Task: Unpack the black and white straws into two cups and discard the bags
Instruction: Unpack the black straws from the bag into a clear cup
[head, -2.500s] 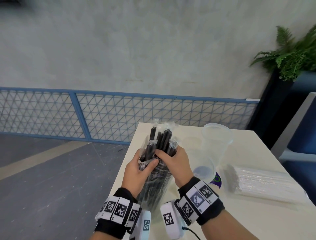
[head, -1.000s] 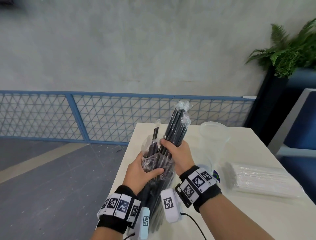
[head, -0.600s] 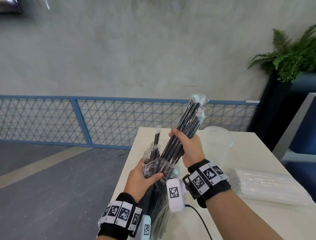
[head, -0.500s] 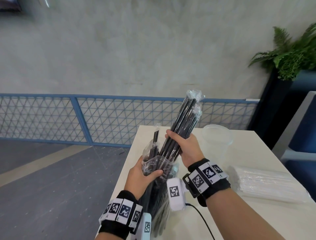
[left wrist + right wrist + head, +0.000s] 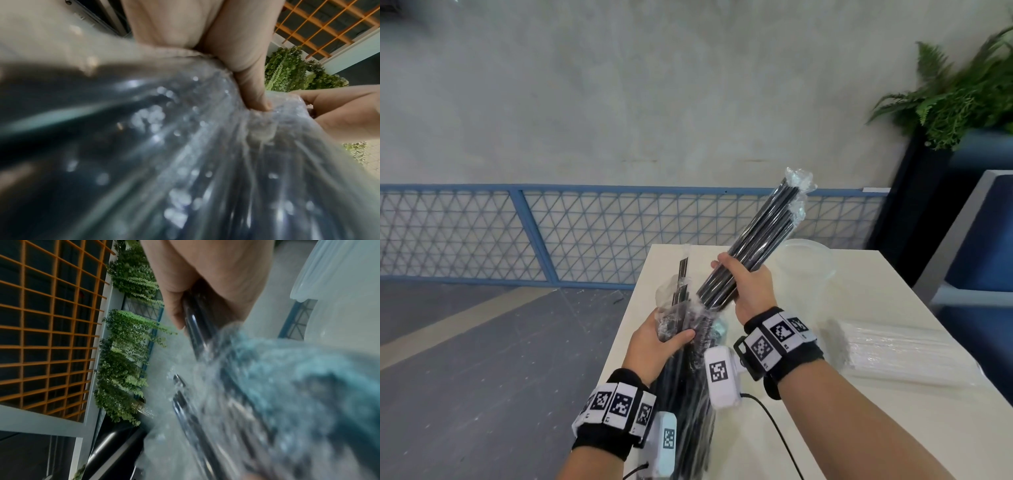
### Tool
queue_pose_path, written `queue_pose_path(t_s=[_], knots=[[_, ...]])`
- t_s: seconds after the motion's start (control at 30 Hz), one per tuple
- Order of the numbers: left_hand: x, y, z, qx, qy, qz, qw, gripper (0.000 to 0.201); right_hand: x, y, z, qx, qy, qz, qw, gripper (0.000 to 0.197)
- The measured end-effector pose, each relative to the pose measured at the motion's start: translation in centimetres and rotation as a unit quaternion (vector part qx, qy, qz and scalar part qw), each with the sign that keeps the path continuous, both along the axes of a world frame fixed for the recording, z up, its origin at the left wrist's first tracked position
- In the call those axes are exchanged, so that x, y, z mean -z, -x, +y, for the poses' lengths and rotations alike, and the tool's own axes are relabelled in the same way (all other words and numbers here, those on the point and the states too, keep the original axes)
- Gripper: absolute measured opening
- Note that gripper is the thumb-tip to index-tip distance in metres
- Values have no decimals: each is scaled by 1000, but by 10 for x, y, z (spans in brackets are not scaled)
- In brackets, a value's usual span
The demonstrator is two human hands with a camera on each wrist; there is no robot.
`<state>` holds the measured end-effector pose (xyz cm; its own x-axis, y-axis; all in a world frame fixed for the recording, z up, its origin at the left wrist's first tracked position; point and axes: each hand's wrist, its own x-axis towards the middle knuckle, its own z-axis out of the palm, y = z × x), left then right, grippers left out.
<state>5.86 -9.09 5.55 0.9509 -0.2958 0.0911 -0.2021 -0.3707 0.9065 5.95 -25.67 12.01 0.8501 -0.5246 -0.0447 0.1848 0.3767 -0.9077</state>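
The white desk (image 5: pixel 825 428) takes up the lower right of the head view, with a grey wall and a blue mesh fence (image 5: pixel 585 233) behind it and a fern (image 5: pixel 962 99) off in the right corner.

On the desk's right side lies the sealed bag of white straws (image 5: pixel 900 349), flat and well apart from both hands. Toward the far edge stand the clear cups (image 5: pixel 808 263), just beside the raised bundle; they look nested or overlapping, can't tell exactly.

Over the desk's left edge is the clear bag of black straws (image 5: pixel 681 394), held roughly upright with its open mouth at the top and a few straws poking out. The left hand (image 5: pixel 654 346) is wrapped around the bag near that mouth, thumb across the front, fingers curled behind. In the left wrist view the thumb (image 5: pixel 255 91) digs right into the crinkled plastic.

The right hand (image 5: pixel 746 291) is closed tight round a bundle of black straws (image 5: pixel 756 240), each in its own clear wrapper, tilted up and to the right. The bundle's lower ends sit at the bag's mouth and its tops stick out well above the hand.
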Motion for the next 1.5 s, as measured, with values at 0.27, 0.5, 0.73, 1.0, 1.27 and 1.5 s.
queue_pose_path(t_s=[0.27, 0.5, 0.73, 1.0, 1.27, 1.5], knots=[[15, -7, -1, -34, -3, 11, 999, 48, -9, 5, -21, 102, -31, -24, 994, 19], [17, -8, 1, -62, -3, 21, 998, 52, -14, 10, -37, 186, 53, -30, 981, 17], [8, -1, 1, -61, 23, -3, 998, 48, 18, 16, -31, 149, 207, 33, 966, 25], [1, 6, -2, -63, 66, -1, 996, 44, 44, 23, -28, 137, 232, 76, 960, 31], [-7, 9, -5, -45, 112, -17, 993, 42, 29, 33, -21, 213, 338, -18, 917, 38], [-3, 9, -9, -41, 182, -9, 982, 39, -2, 43, 6, -57, 546, -41, 835, 14]])
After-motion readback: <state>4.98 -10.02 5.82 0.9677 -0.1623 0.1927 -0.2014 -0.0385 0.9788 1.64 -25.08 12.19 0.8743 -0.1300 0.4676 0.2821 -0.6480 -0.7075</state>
